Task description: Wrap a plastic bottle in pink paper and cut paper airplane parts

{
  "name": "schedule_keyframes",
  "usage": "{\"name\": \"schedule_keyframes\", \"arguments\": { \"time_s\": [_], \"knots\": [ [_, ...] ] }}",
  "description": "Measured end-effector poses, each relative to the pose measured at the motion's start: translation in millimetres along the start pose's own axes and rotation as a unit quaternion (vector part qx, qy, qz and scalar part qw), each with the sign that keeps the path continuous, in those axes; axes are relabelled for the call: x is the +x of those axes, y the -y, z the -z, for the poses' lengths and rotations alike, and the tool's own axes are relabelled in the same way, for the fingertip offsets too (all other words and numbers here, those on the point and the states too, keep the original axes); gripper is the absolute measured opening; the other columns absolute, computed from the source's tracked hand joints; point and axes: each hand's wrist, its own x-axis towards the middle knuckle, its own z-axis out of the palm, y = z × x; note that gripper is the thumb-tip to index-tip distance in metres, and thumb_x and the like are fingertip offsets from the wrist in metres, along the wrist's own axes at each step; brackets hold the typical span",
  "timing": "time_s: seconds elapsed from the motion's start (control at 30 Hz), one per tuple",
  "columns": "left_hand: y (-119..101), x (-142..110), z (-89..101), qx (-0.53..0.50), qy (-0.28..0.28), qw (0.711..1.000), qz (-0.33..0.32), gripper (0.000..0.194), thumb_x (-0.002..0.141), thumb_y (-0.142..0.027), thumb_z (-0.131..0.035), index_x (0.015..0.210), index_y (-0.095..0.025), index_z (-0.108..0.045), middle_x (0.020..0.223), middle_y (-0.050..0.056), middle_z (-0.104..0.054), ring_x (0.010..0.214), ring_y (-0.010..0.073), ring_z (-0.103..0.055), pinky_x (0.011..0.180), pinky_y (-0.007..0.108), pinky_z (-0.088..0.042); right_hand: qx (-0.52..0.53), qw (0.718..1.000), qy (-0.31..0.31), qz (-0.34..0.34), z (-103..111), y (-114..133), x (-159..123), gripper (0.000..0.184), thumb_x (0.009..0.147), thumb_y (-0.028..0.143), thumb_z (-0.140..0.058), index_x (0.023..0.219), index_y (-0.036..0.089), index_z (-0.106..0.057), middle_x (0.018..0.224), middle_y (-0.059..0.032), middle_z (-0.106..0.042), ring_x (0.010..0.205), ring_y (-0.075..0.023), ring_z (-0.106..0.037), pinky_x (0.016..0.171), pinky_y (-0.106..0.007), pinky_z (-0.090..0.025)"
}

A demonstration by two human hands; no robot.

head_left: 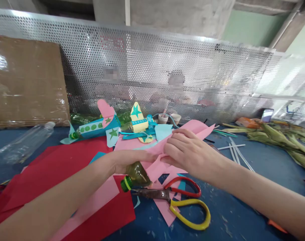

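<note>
A green plastic bottle (138, 174) lies tilted under my hands, its capped neck toward me. My left hand (133, 159) is closed around the bottle's side, with its fingertips hidden by the pink paper. A sheet of pink paper (155, 169) wraps over the bottle's body and spreads out behind. From the right, my right hand (184, 147) presses and grips a fold of this paper with bent fingers. Just below the bottle's neck lie scissors (165, 194) with one red and one yellow handle, on pink paper scraps (165, 211).
Behind stand a blue-wrapped bottle rocket (92, 129) and a yellow-wrapped one (139, 125). Red paper sheets (67, 167) cover the left of the blue table. A transparent bottle (26, 140) lies far left. White sticks (236, 150) and corn husks (273, 137) are at right, before a perforated metal screen (147, 57).
</note>
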Motion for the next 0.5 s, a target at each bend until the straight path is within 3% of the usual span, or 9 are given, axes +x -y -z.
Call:
{"name": "schedule_keyframes", "arguments": {
  "time_s": [0.13,0.3,0.4,0.5],
  "knots": [
    [2.5,-1.1,1.5,0.014,0.060,0.998,-0.017,0.056,0.059,-0.064,-0.081,0.090,-0.019,-0.067,0.072,0.002,-0.070,0.087,0.0300,-0.071,0.080,0.041,-0.054,-0.021,1.000,-0.023,-0.006,3.1,0.0,1.0,0.031,0.102,0.029,-0.042,0.080,0.015,-0.058,0.073,-0.0033,-0.057,0.071,-0.0218,-0.052,0.079,-0.039,-0.044],
    [2.3,-0.8,-0.6,0.048,0.094,0.993,-0.057,0.082,0.055,-0.072,-0.079,0.116,-0.021,-0.061,0.096,0.005,-0.072,0.099,0.0289,-0.068,0.086,0.040,-0.053,-0.025,0.999,-0.037,-0.031,3.9,-0.8,0.6,0.033,0.099,0.040,-0.047,0.082,0.014,-0.058,0.072,-0.0042,-0.056,0.069,-0.0235,-0.052,0.068,-0.039,-0.045],
    [-1.1,-1.4,-2.1,0.093,0.100,0.988,-0.079,0.090,0.053,-0.065,-0.084,0.128,-0.025,-0.054,0.110,0.005,-0.069,0.111,0.0287,-0.061,0.093,0.040,-0.049,-0.018,0.999,-0.028,-0.034,3.7,-0.6,-0.1,0.032,0.094,0.044,-0.056,0.099,0.013,-0.060,0.089,-0.0090,-0.064,0.080,-0.0268,-0.058,0.074,-0.041,-0.046],
    [-5.0,-3.4,-2.2,0.153,0.078,0.983,-0.072,0.087,0.053,-0.056,-0.087,0.129,-0.028,-0.054,0.113,0.004,-0.066,0.111,0.0288,-0.060,0.086,0.037,-0.050,0.009,0.999,0.018,-0.040,1.2,-1.0,-0.3,0.047,0.089,0.047,-0.063,0.123,0.015,-0.057,0.113,-0.0128,-0.067,0.102,-0.0307,-0.061,0.093,-0.048,-0.043]
  ]
}}
